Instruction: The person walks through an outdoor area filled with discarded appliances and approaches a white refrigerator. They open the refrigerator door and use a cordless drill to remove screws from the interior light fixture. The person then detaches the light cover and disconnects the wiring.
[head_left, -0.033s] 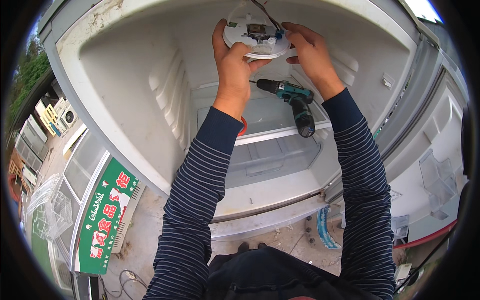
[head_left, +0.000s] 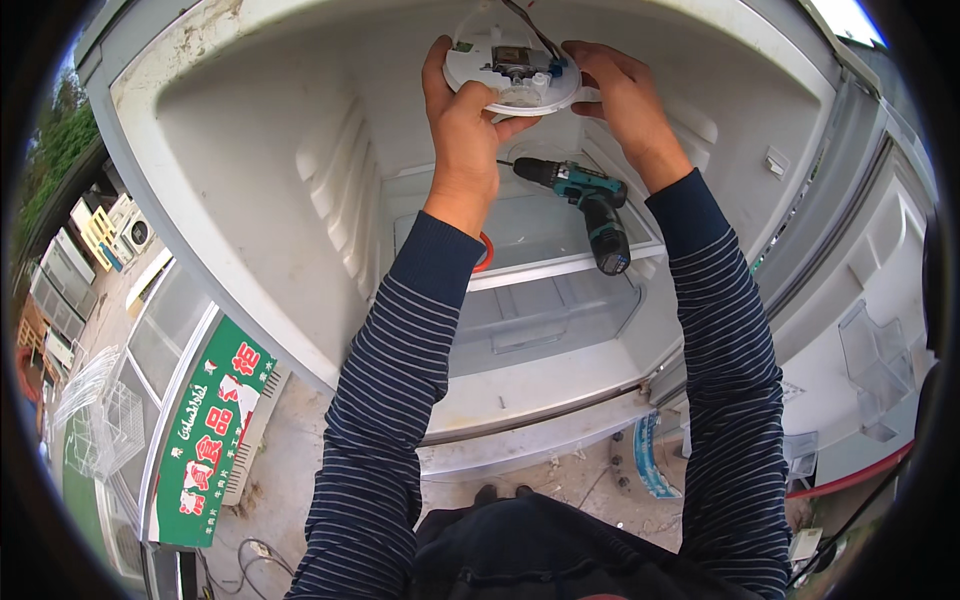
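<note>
A round white thermostat housing [head_left: 478,78] is held up near the top of an open fridge compartment, its inner side showing. A metal thermostat part [head_left: 513,57] and a blue connector [head_left: 556,69] sit in it, and dark wires [head_left: 535,25] run upward from it. My left hand [head_left: 464,125] is closed on its left and near rim, thumb on the inner side. My right hand [head_left: 622,100] closes at its right edge beside the connector and wires; its fingertips are partly hidden. Below the hands, a teal and black cordless drill [head_left: 590,200] lies on the glass shelf [head_left: 530,225].
Part of a red ring-shaped thing [head_left: 486,254] shows beside my left wrist. The fridge door [head_left: 860,260] stands open at the right, with clear door bins [head_left: 875,360]. A glass-sided case with a green sign panel [head_left: 215,440] stands at the left. Cables [head_left: 245,570] lie on the ground.
The housing and my left hand have shifted slightly left. My right hand has moved up a little, and its fingers have drawn in against the housing's right edge.
</note>
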